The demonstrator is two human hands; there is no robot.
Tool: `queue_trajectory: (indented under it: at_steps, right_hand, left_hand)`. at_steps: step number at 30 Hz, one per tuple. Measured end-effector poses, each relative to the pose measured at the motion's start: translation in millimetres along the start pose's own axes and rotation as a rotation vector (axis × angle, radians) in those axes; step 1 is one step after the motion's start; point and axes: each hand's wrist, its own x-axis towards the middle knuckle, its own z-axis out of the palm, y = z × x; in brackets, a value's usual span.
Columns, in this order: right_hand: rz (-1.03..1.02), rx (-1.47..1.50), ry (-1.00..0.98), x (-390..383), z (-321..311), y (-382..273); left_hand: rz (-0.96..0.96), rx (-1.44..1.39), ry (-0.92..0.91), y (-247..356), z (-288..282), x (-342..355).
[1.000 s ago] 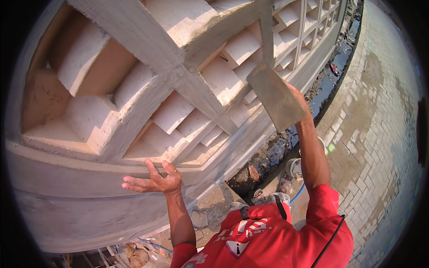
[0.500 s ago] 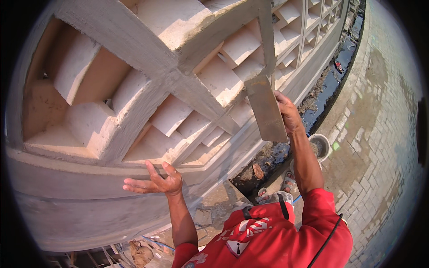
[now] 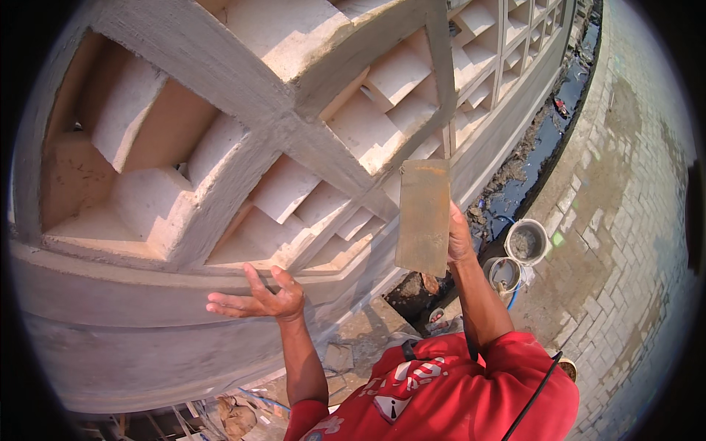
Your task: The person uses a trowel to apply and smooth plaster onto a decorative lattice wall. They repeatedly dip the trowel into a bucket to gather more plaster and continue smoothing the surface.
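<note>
Against the plastered lattice wall (image 3: 243, 154), right hand (image 3: 457, 242) grips a float (image 3: 423, 217) (left hand (image 3: 261, 300) spread, unladen).

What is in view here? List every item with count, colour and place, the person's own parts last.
lattice wall: one, pale grey plaster, fills the left and top.
flat trowel: one, rusty brown, centre, face toward the wall.
buckets: two, whitish, on the ground right of centre.
drainage ditch: one, dark and wet, along the wall's foot.
brick paving: one stretch, reddish grey, right side.
red shirt: one, bottom centre.
left hand: open, fingers spread, by the wall's lower ledge.
right hand: gripping the flat trowel.
</note>
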Motion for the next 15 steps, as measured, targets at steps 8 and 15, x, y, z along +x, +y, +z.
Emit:
queue_trajectory:
  at_steps: [8, 15]
  right_hand:
    - [-0.098, -0.14, 0.066, -2, 28, 36]
    - [-0.13, -0.486, 0.195, 9, 77, 34]
  left_hand:
    - [0.004, -0.016, 0.006, -2, 1, -1]
    - [-0.001, -0.051, 0.013, -1, 1, -2]
